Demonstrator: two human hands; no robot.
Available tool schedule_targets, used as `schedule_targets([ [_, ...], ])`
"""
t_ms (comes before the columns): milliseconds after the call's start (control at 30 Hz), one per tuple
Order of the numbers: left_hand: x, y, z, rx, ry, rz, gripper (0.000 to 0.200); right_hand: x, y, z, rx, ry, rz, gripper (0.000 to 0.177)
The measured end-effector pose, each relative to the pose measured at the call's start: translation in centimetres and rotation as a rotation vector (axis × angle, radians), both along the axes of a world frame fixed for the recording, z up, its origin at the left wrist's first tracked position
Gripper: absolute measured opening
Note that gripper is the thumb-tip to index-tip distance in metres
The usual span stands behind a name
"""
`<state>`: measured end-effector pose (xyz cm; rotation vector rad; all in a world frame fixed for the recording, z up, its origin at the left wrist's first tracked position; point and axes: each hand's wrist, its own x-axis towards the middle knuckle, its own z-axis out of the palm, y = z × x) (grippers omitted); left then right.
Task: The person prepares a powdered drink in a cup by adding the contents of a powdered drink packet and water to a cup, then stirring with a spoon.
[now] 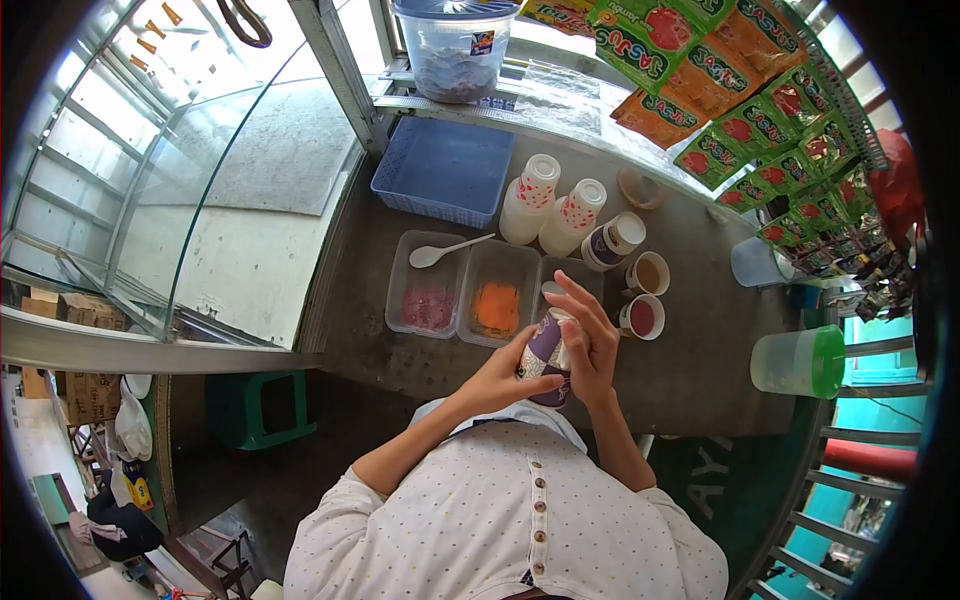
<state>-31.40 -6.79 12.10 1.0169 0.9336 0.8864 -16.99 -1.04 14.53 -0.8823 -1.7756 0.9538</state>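
Observation:
My left hand [508, 380] is wrapped around purple-and-white patterned paper cups [545, 345], close in front of my shirt. It looks like a short stack, tilted, though the hands hide part of it. Against the right side of these cups lies my right hand [592, 345], its fingers stretched upward and its thumb near the top of the stack. Just beyond my hands are clear plastic tubs, one with pink powder [428, 308] and one with orange powder [497, 307]. A white spoon [428, 256] rests across the pink powder's tub. A third tub [580, 272] is partly covered by my right hand.
Upturned cup stacks [527, 210] stand behind the tubs, near a blue basket [440, 165]. To the right are a cup of brown drink [650, 273] and a cup of red drink [641, 317]. A green-lidded container [790, 361] sits at the right edge. Drink sachets [720, 70] hang above.

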Motion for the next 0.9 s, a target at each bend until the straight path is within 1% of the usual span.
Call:
schedule_targets([
  [33,0.0,0.0,0.1,0.000,0.000,0.001,0.076,-0.1,0.0,-0.2,0.010,-0.008,-0.016,0.028],
  [67,-0.1,-0.1,0.2,0.042,0.073,0.022,0.075,0.0,0.0,-0.1,0.010,-0.008,-0.014,0.028],
  [100,-0.1,-0.2,0.3,0.084,0.146,0.042,0.075,0.1,0.0,0.0,-0.052,0.010,0.032,0.028],
  [133,-0.2,-0.3,0.5,0.084,0.146,0.042,0.075,0.2,0.0,0.1,-0.114,0.028,0.076,0.028],
  [200,-0.4,-0.4,1.1,0.124,0.210,0.058,0.076,0.0,0.1,0.0,-0.071,0.021,0.083,0.032],
  [233,-0.4,-0.4,1.3,0.125,0.210,0.055,0.076,0.0,0.1,0.0,-0.030,0.016,0.094,0.036],
  [267,-0.5,-0.5,1.4,0.123,0.215,0.057,0.076,0.0,0.1,-0.2,-0.030,0.016,0.093,0.036],
  [333,-0.5,-0.5,1.4,0.121,0.221,0.061,0.076,0.2,0.3,-0.5,-0.080,0.084,0.162,0.031],
  [400,-0.5,-0.4,1.4,0.077,0.174,0.056,0.076,0.2,0.5,-0.4,-0.087,0.107,0.167,0.033],
  [467,-0.6,-0.3,1.4,0.090,0.143,0.075,0.075,-0.2,0.4,-0.1,-0.094,0.128,0.171,0.035],
  [533,-0.6,-0.1,1.7,0.104,0.111,0.093,0.075,-1.3,0.0,0.6,-0.137,0.406,-0.054,0.039],
  [567,-0.7,-0.1,1.9,0.114,0.097,0.125,0.074,-0.9,0.1,0.4,-0.137,0.405,-0.053,0.039],
  [633,-0.8,0.1,2.0,0.125,0.083,0.159,0.074,0.4,0.7,-0.1,0.123,0.061,-0.107,0.041],
  [667,-0.9,0.1,2.0,0.135,0.092,0.170,0.074,0.6,0.6,0.8,0.176,0.016,-0.095,0.031],
  [700,-1.0,0.1,2.0,0.146,0.101,0.181,0.074,0.8,0.8,0.7,0.176,0.015,-0.093,0.031],
  [767,-1.0,0.0,2.2,0.151,0.105,0.167,0.074,1.3,0.9,0.2,0.237,-0.060,-0.018,0.020],
  [800,-1.0,0.0,2.2,0.155,0.109,0.152,0.074,1.2,0.7,0.2,0.235,-0.062,-0.020,0.020],
  [867,-1.0,-0.1,2.2,0.144,0.112,0.137,0.074,1.0,0.3,0.3,0.161,0.038,-0.060,0.011],
  [900,-1.0,-0.1,2.1,0.133,0.117,0.125,0.074,1.1,0.2,0.4,0.161,0.038,-0.061,0.011],
])
